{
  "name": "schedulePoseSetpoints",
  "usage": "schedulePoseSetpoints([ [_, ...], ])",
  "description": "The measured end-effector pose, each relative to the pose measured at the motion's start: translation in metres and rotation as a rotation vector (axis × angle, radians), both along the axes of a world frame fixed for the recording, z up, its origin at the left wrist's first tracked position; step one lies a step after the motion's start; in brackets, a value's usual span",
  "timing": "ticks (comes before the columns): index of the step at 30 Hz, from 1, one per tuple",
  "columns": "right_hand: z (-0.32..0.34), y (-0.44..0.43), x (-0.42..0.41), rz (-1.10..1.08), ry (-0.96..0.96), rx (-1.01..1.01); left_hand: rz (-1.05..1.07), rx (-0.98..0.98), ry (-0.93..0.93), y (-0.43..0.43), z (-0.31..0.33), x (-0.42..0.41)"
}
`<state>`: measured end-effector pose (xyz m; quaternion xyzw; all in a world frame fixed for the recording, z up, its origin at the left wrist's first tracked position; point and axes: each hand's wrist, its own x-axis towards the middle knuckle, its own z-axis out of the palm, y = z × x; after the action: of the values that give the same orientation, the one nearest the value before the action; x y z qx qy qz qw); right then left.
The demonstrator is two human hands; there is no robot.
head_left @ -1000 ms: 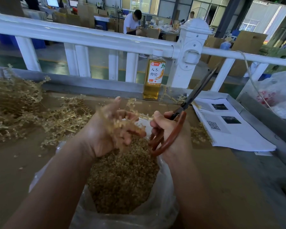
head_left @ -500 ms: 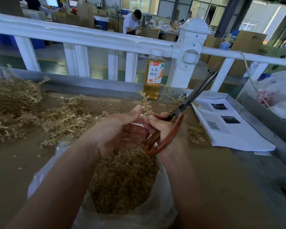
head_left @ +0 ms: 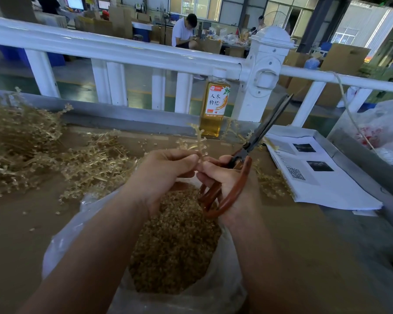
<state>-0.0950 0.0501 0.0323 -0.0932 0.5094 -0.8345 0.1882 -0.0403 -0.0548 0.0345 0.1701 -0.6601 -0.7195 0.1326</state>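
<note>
- Two hands meet above the bag point(head_left: 61, 243): the left hand point(head_left: 166, 175) pinches the sprig point(head_left: 199, 139) at its foot. The right hand point(head_left: 227, 180) grips the scissors point(head_left: 259, 134), its fingertips at the same foot.
- Sprig: upright, its long axis rising away from both hands.
- Scissors: blades together, slanting up and to the right, clear of the sprig.
- Change: a second ago the left hand was spread, shedding bits into the bag.

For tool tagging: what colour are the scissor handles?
Reddish-brown scissor handles, held in the right hand; head view.

above the plastic bag point(head_left: 73, 232), left hand point(head_left: 163, 175) and right hand point(head_left: 227, 177) pinch a sprig point(head_left: 199, 141); the right also grips scissors point(head_left: 247, 152).
</note>
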Motion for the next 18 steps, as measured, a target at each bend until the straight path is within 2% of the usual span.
schedulePoseSetpoints([
  [5, 0.0003, -0.0001, 0.0013, -0.035, 0.182, 0.242, 0.085, 0.054, 0.073, -0.0009, -0.002, -0.0015],
  [18, 0.0028, 0.0016, 0.0038, -0.028, 0.179, 0.237, 0.032, 0.087, 0.199, -0.0019, -0.0014, -0.0014],
])
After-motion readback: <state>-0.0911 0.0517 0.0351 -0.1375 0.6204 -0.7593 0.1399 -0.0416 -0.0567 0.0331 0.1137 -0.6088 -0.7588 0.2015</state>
